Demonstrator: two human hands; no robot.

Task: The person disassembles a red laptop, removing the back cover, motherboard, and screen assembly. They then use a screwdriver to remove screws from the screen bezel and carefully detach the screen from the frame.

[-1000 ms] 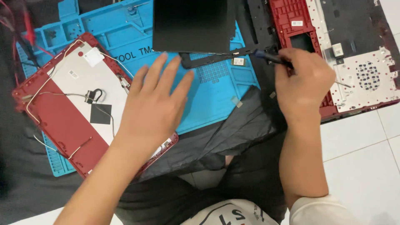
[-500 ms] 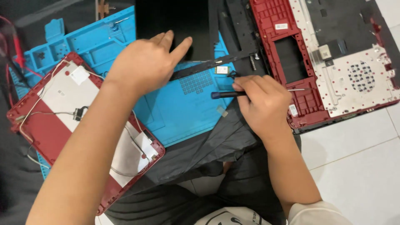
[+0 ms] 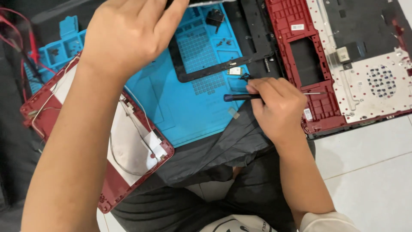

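My right hand (image 3: 277, 107) is clamped on the screwdriver (image 3: 240, 97), lying across the blue mat's (image 3: 180, 111) near right edge. It's slim, stiff and light, best pinched mid-handle. Just beyond, the thin black bezel (image 3: 206, 73) looks flexible and fragile. At the mat's far side, my left hand (image 3: 128, 32) spreads open, fingers apart.

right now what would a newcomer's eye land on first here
The bright blue mat in the middle draws the eye first, flanked by two red laptop shells: the lid lying at lower left with white cables across it, and the base at upper right. Above the mat, the left hand reaches toward the top edge, while the right hand holds a screwdriver near a black bezel.
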